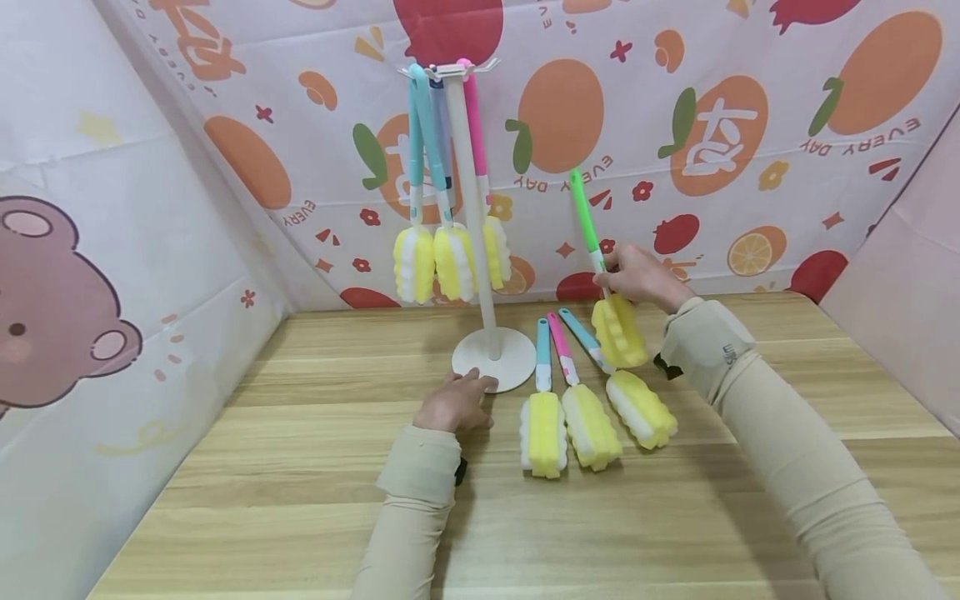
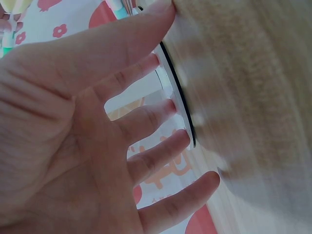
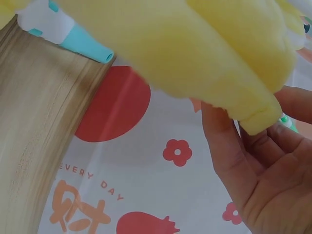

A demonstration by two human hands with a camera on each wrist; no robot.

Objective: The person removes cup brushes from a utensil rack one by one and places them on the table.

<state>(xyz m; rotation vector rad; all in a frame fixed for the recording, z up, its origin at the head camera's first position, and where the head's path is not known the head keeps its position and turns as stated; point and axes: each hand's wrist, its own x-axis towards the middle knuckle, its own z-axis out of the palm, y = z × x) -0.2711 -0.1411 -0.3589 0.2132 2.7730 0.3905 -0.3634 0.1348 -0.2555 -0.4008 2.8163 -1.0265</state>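
A green-handled brush with a yellow sponge head is pinched by my right hand at the white part of its handle, held upright above the table with the handle up. The right wrist view has its sponge in front of my fingers. My left hand rests at the front left edge of the white round base of a stand, fingers spread and touching the rim. On the stand's hooks hang several brushes, with blue, dark blue and pink handles, their sponges down.
Three brushes lie on the wooden table right of the base: a light blue one, a pink one and a blue one. A printed cloth stands behind the table, with more cloth at both sides.
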